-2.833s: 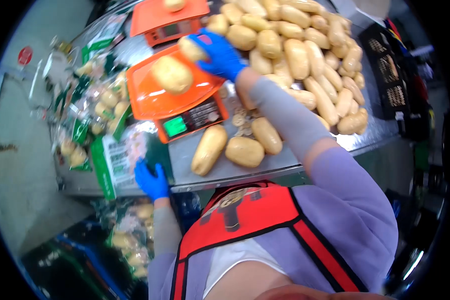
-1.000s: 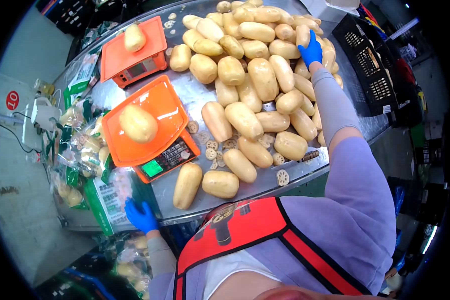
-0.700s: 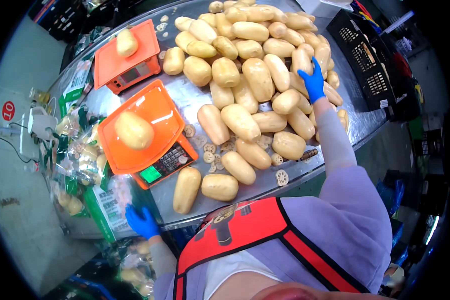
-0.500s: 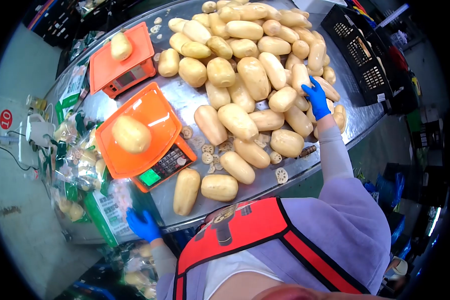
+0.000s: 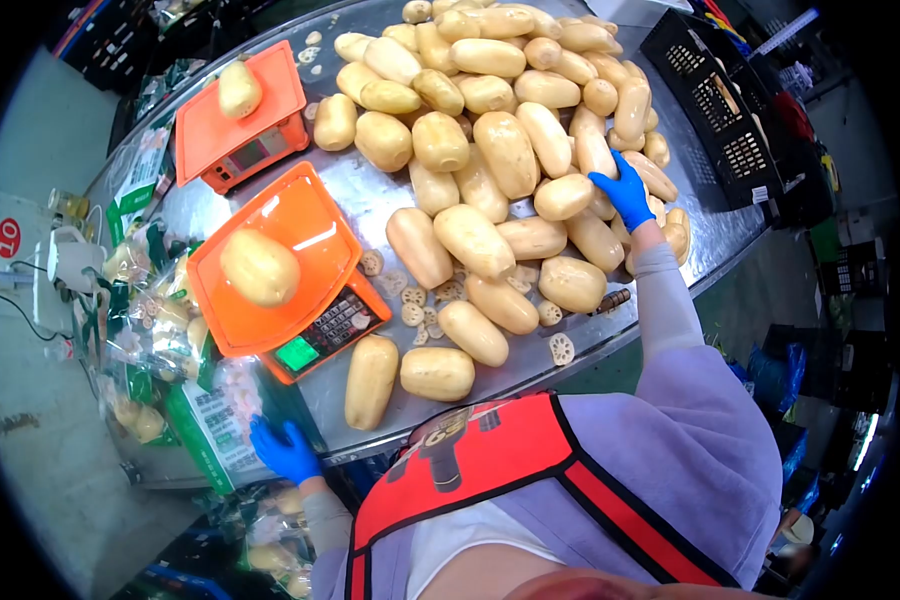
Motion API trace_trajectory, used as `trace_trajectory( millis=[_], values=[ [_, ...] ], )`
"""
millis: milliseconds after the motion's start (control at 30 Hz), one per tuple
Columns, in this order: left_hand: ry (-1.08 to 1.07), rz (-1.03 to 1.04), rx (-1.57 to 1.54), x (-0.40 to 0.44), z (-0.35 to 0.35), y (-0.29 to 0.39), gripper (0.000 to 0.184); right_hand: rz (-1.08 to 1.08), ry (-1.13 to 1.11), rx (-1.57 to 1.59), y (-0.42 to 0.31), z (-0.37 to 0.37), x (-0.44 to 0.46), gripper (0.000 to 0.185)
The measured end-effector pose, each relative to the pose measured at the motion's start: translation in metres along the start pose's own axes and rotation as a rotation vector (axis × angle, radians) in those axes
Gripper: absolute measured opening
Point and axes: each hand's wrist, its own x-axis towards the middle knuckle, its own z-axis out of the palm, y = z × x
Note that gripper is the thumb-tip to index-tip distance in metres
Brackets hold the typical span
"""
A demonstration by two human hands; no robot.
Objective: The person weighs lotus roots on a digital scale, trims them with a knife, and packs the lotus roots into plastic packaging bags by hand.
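My right hand point(image 5: 626, 194), in a blue glove, reaches to the right side of a heap of peeled lotus roots point(image 5: 505, 155). Its thumb and fingers are spread at the lower end of one lotus root point(image 5: 594, 153) and do not close round it. At the lower left, my left hand point(image 5: 286, 452), also gloved in blue, is open beside a green and white printed plastic bag point(image 5: 210, 430) at the table's edge. A single lotus root point(image 5: 260, 267) lies on the orange tray of the nearer scale point(image 5: 315, 215), whose display glows green.
Behind it stands a second orange scale point(image 5: 288, 95) with a smaller lotus root point(image 5: 239, 90). Cut lotus slices point(image 5: 561, 349) lie on the metal table point(image 5: 320, 400). Filled clear bags point(image 5: 150, 330) line the left edge. A black crate point(image 5: 710, 100) stands at the right.
My right hand has shifted slightly left and down along the lotus root's end. My left hand stays almost in place. The lotus roots and scales look unchanged apart from a slight view shift.
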Motion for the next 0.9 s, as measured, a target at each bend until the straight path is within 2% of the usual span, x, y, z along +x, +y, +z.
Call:
trace_trajectory(
  millis=[67,133,167,233,300,367,400,433,500,533,600,667,700,767,800,867,900],
  values=[
    [0.003,-0.006,-0.001,0.000,-0.002,0.002,0.057,-0.016,-0.042,0.013,0.004,-0.005,-0.003,0.069],
    [-0.007,-0.012,-0.001,0.000,-0.001,0.002,0.057,0.235,-0.029,0.481,0.013,-0.004,-0.003,0.059],
    [-0.015,-0.019,-0.001,0.001,-0.001,0.001,0.057,0.237,-0.026,0.481,0.016,-0.006,-0.004,0.059],
    [0.011,0.007,0.003,0.001,0.000,0.003,0.056,0.584,-0.111,0.838,0.022,-0.009,-0.005,0.050],
    [0.037,0.032,0.008,0.001,0.000,0.002,0.054,0.567,-0.099,0.780,0.005,-0.003,-0.010,0.050],
    [0.038,0.035,0.013,0.000,0.001,0.001,0.054,0.474,-0.047,0.559,-0.025,-0.006,-0.015,0.050],
    [0.035,0.037,0.011,0.000,0.002,0.000,0.054,0.313,-0.007,0.500,-0.009,0.001,-0.009,0.046],
    [0.042,0.042,0.011,0.000,0.003,-0.002,0.054,0.315,-0.002,0.496,-0.007,-0.004,-0.001,0.046],
    [0.046,0.048,0.010,-0.001,0.005,-0.003,0.054,0.156,-0.101,0.149,-0.002,-0.014,0.016,0.044],
    [0.019,0.024,0.005,-0.001,0.004,-0.003,0.056,0.006,-0.004,0.179,0.007,-0.012,0.031,0.041],
    [-0.008,-0.001,0.001,0.000,0.001,0.000,0.058,0.060,0.038,0.007,-0.021,-0.020,0.057,0.044],
    [-0.032,-0.024,-0.002,0.001,-0.003,0.005,0.058,-0.279,0.253,-0.263,-0.007,-0.012,0.097,0.051],
    [-0.031,-0.028,0.002,0.002,-0.001,0.006,0.058,-0.280,0.248,-0.259,0.002,-0.009,0.119,0.051],
    [-0.052,-0.027,-0.098,0.001,-0.001,0.000,0.058,-0.536,0.342,-0.721,0.019,0.000,0.154,0.057],
    [-0.045,-0.011,-0.039,0.002,-0.006,0.007,0.059,-0.504,0.249,-0.790,0.023,0.003,0.165,0.058],
    [0.029,-0.008,-0.149,-0.001,0.003,-0.003,0.058,-0.448,0.082,-0.812,0.032,0.009,0.184,0.054],
    [0.026,0.011,-0.078,0.002,-0.006,0.008,0.058,-0.306,-0.049,-0.885,0.021,0.010,0.188,0.054]
  ],
)
